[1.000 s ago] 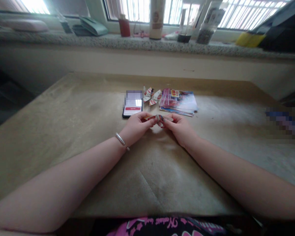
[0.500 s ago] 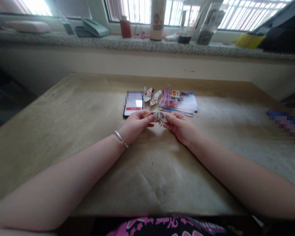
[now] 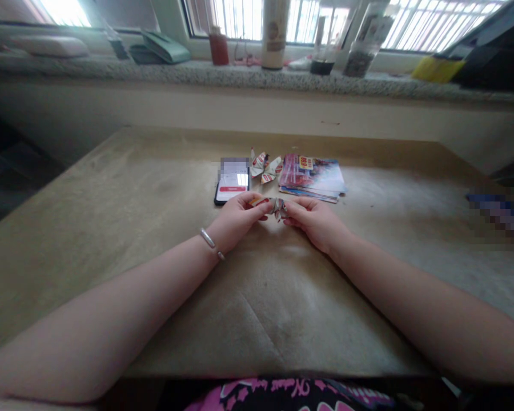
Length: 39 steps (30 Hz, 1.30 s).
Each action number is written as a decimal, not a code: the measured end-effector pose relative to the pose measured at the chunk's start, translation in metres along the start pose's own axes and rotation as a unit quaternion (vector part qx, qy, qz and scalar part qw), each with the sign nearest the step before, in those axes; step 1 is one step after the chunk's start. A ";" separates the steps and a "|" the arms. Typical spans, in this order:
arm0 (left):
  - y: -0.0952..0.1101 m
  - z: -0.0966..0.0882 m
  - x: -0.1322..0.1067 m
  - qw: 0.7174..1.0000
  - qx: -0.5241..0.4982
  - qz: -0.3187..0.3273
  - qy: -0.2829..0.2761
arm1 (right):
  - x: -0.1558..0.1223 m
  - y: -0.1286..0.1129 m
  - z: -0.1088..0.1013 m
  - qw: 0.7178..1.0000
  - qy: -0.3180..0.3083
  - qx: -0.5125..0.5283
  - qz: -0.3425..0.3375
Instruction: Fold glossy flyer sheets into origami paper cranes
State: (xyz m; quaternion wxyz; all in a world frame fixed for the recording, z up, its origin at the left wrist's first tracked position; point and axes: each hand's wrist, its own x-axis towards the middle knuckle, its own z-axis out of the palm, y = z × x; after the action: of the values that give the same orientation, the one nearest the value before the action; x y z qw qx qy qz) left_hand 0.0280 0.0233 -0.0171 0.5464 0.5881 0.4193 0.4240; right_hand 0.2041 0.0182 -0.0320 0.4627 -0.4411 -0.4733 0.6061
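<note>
Spanning left grip (image 3: 239, 218) and right grip (image 3: 318, 221), folded paper (image 3: 277, 206) (red-printed) is pinched by both.

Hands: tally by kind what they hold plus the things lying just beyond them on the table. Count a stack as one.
Folded papers: 2 (held piece, lying piece)
Phone: 1
Leaflet stack: 1 (sheets inside too overlapped to count)
Total: 4
</note>
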 end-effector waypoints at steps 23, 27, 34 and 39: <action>0.001 -0.003 0.003 0.998 -0.039 -0.043 -0.006 | -0.001 -0.004 0.001 0.997 -0.006 0.065 0.029; -0.002 -0.003 0.005 0.999 -0.031 -0.022 -0.005 | 0.000 -0.004 0.000 0.995 0.001 0.088 0.038; -0.004 -0.005 0.007 1.000 -0.019 -0.011 -0.010 | 0.001 -0.006 -0.001 0.992 -0.021 0.118 0.041; -0.002 -0.004 0.006 0.999 -0.031 -0.010 -0.017 | 0.000 -0.006 -0.001 0.990 -0.039 0.129 0.032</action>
State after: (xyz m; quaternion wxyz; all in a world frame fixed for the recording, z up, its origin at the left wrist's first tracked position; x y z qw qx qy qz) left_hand 0.0255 0.0305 -0.0190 0.5757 0.5739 0.4027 0.4209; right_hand 0.2057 0.0195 -0.0261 0.4773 -0.3688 -0.3941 0.6934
